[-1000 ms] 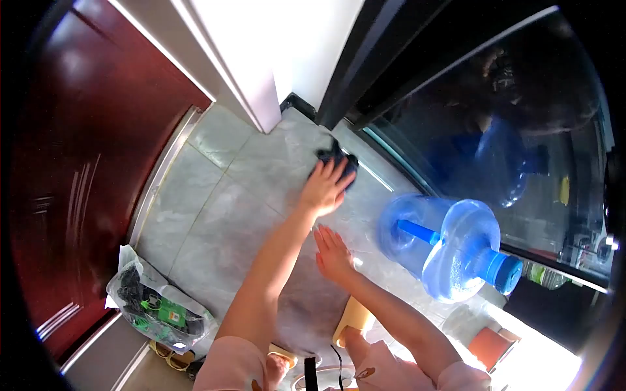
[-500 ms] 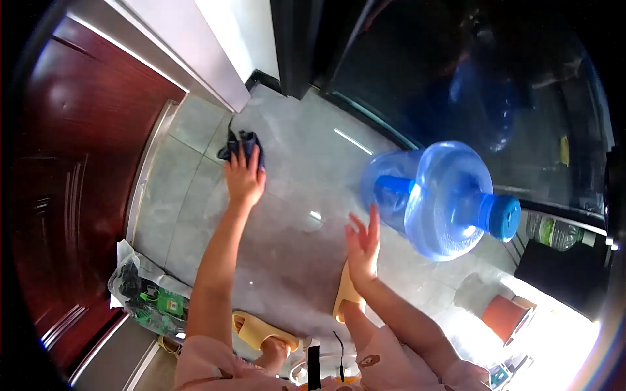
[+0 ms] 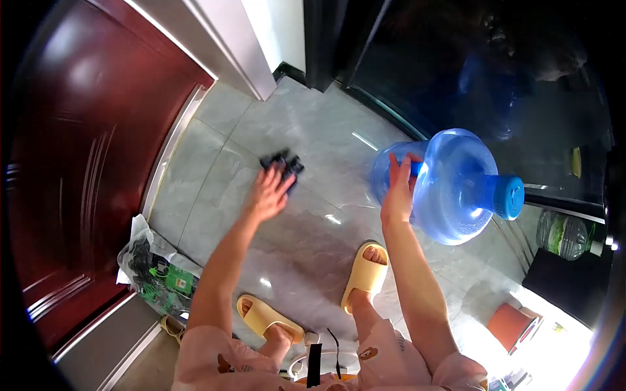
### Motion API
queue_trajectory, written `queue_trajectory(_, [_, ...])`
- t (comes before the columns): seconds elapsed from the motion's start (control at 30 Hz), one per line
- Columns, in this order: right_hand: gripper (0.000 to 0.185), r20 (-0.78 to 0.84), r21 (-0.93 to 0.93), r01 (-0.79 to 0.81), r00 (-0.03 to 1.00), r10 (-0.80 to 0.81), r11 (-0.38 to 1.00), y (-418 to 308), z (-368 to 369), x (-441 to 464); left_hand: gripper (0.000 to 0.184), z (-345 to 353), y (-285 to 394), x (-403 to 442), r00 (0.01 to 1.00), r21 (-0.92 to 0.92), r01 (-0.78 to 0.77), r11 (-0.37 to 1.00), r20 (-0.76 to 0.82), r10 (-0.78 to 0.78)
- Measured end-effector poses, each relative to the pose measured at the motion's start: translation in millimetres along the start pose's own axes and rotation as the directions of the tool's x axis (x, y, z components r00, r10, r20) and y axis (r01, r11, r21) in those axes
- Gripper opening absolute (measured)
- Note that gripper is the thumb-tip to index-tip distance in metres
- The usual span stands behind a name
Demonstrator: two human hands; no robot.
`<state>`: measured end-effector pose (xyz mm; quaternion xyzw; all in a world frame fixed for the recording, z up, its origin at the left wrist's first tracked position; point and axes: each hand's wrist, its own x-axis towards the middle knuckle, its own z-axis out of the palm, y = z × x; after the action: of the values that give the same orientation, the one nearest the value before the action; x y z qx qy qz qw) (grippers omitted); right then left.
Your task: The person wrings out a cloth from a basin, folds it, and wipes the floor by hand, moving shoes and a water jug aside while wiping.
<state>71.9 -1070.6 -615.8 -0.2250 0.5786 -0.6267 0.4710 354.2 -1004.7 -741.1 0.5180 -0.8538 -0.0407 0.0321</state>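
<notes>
My left hand (image 3: 266,195) presses a dark cloth (image 3: 284,161) against the grey tiled floor, its fingers over the near edge of the cloth. The cloth is bunched and a little blurred. To the right stands a big clear-blue water jug (image 3: 450,189) with a blue cap (image 3: 508,197), cap end toward me. My right hand (image 3: 399,192) is at the jug's blue side handle (image 3: 415,169), with fingers closed around it; part of the grip is hidden.
A dark red door (image 3: 85,156) is on the left, a glossy black panel (image 3: 495,78) behind the jug. A plastic bag (image 3: 156,277) lies by the door. My yellow slippers (image 3: 365,277) are below. At right are a green-labelled bottle (image 3: 559,234) and an orange-brown container (image 3: 510,327).
My left hand has slid the cloth to the right and slightly nearer. My right hand has moved up from beside the jug and taken hold of its handle. The view has shifted.
</notes>
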Motion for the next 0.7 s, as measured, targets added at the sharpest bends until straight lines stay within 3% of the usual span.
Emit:
queue_trajectory(0.07, [0.032,0.074,-0.027,0.071,0.995,-0.069,0.997,6.0,-5.8,-11.7,0.055,-1.4,-36.3,3.3,0.990,0.032,0.131,0.991,-0.049,-0.129])
queue_trajectory(0.17, [0.023,0.200,-0.356,0.023,0.978,0.052,0.934,-16.2,1.6,-50.2,0.055,10.7,-66.0,-15.2,0.873,-0.027,0.464,0.885,-0.158,-0.462])
queue_trajectory(0.2, [0.023,0.418,-0.333,0.217,0.906,-0.063,0.918,-6.3,-4.9,-49.4,0.057,13.9,-62.7,-22.3,0.871,-0.038,0.452,0.891,-0.197,-0.450])
queue_trajectory(0.27, [0.034,0.548,-0.243,0.138,0.836,0.019,0.960,13.9,-19.3,-51.5,0.063,13.1,-41.6,-40.5,0.882,-0.112,0.391,0.914,-0.238,-0.406])
queue_trajectory(0.33, [0.039,0.651,-0.250,0.179,0.759,0.028,0.952,42.3,-31.3,-43.2,0.066,11.9,-7.0,-62.4,0.936,-0.127,0.317,0.940,-0.121,-0.332])
queue_trajectory(0.4, [0.036,0.751,-0.333,0.370,0.660,0.006,0.867,58.9,-28.6,-33.6,0.063,7.4,28.6,-79.2,0.956,-0.147,0.292,0.945,0.086,-0.282])
queue_trajectory(0.47, [0.034,0.875,-0.370,0.591,0.482,0.054,0.717,24.1,13.4,-31.2,0.066,10.0,52.8,-93.9,0.976,-0.163,0.216,0.963,0.061,-0.209])
queue_trajectory(0.53, [0.034,0.910,-0.392,0.629,0.371,0.183,0.672,-7.5,57.6,-30.3,0.066,7.8,56.8,-97.1,0.983,-0.172,0.175,0.969,0.077,-0.164])
queue_trajectory(0.6, [0.035,0.881,-0.459,0.471,0.349,0.319,0.754,-13.2,83.0,-29.7,0.065,7.8,53.4,-98.5,0.985,-0.176,0.146,0.973,0.113,-0.127])
queue_trajectory(0.7, [0.036,0.868,-0.494,0.438,0.301,0.395,0.751,-0.7,101.1,-21.3,0.061,6.7,25.6,-105.0,0.965,-0.130,0.260,0.957,0.083,-0.251])
